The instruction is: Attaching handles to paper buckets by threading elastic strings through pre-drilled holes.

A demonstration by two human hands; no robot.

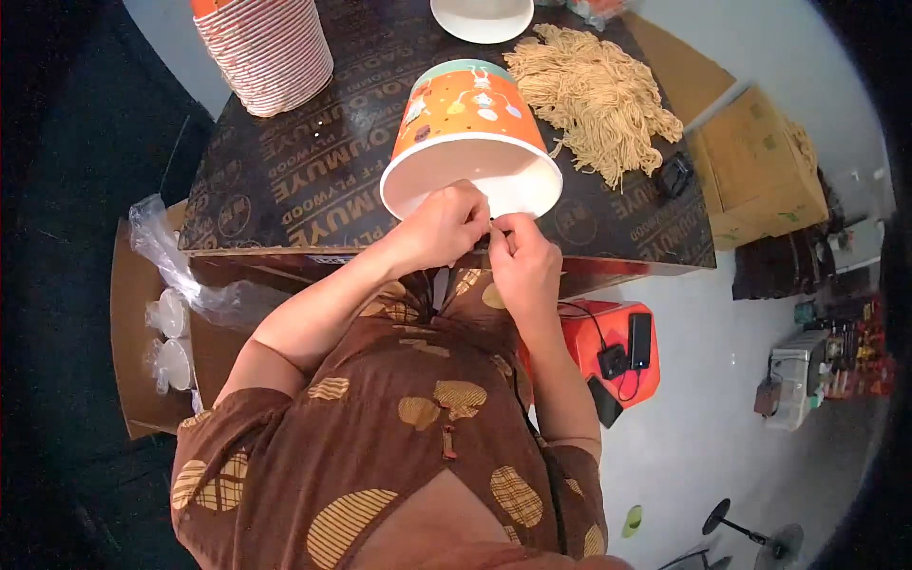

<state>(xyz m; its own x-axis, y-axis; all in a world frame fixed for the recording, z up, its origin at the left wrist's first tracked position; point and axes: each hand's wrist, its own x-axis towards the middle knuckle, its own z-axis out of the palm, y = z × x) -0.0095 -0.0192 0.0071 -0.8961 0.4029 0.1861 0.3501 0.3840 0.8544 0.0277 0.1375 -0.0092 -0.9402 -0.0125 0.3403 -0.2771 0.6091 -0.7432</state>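
A paper bucket (472, 123), printed orange with cartoon figures, lies on its side on the dark table. Its white open mouth faces me. My left hand (446, 220) is at the lower rim, thumb and fingers pinched together. Close beside it, my right hand (522, 258) is also closed in a pinch, its fingertips meeting the left ones just below the rim. Whatever lies between the fingertips is too small and covered to name. To the right of the bucket sits a loose heap of beige cords (594, 100).
Nested buckets (271, 57) stand stacked at the far left of the plywood table (332, 180); a white container (484, 19) is at the back. An open carton (142, 380) is below left. A red stool (613, 356) bears black devices. Another carton (755, 166) stands right.
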